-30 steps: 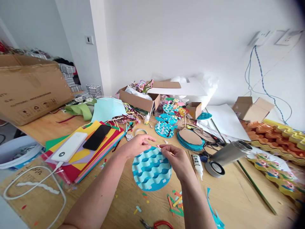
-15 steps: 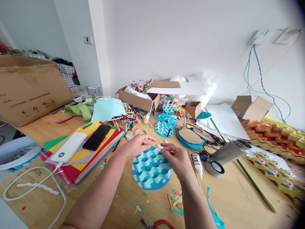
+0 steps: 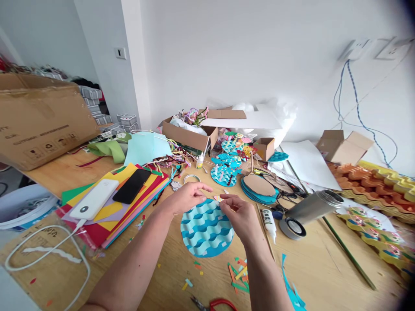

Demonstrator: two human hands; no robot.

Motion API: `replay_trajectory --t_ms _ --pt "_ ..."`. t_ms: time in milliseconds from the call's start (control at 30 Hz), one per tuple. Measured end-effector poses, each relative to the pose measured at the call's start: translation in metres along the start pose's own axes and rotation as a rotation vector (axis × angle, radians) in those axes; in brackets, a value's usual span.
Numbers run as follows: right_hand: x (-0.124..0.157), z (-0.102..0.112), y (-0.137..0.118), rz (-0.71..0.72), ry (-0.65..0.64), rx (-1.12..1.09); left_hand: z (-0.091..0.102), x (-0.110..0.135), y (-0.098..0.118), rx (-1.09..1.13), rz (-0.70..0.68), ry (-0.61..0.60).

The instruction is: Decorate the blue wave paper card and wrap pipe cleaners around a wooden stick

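A round blue paper disc [image 3: 207,229] with wavy light-blue strips across it is in front of me, with small pale squares near its lower edge. At its upper left rim, my left hand [image 3: 189,196] pinches the edge with thumb and curled fingers, the index finger stretched to the right. My right hand [image 3: 238,211] is closed on the upper right rim, its fingertips partly hidden. A small striped paper piece [image 3: 217,198] shows right by the right fingertips; whether it is held I cannot tell.
Red-handled pliers [image 3: 222,304] and paper scraps [image 3: 239,274] lie near the front. To the right are a glue bottle [image 3: 269,225], a steel flask [image 3: 314,206] and a green stick [image 3: 350,255]. A phone [image 3: 132,185] and a power bank [image 3: 94,199] rest on coloured sheets at left.
The view has shifted very slightly. Both hands and the disc stay nearly where they were.
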State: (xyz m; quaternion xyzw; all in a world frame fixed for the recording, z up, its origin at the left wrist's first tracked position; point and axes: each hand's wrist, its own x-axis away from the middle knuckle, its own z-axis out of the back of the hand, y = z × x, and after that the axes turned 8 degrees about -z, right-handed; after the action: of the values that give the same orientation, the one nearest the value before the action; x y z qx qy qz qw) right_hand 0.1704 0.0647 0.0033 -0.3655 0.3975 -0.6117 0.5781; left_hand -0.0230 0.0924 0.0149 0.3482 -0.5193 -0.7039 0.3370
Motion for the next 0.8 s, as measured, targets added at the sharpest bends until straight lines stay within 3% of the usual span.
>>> replay_trajectory --t_ms 800 --pt "0.0021 0.0001 -0.0101 -0.092 -0.060 -0.095 0.0004 -0.0014 -0.0061 0.012 -0.005 0.006"
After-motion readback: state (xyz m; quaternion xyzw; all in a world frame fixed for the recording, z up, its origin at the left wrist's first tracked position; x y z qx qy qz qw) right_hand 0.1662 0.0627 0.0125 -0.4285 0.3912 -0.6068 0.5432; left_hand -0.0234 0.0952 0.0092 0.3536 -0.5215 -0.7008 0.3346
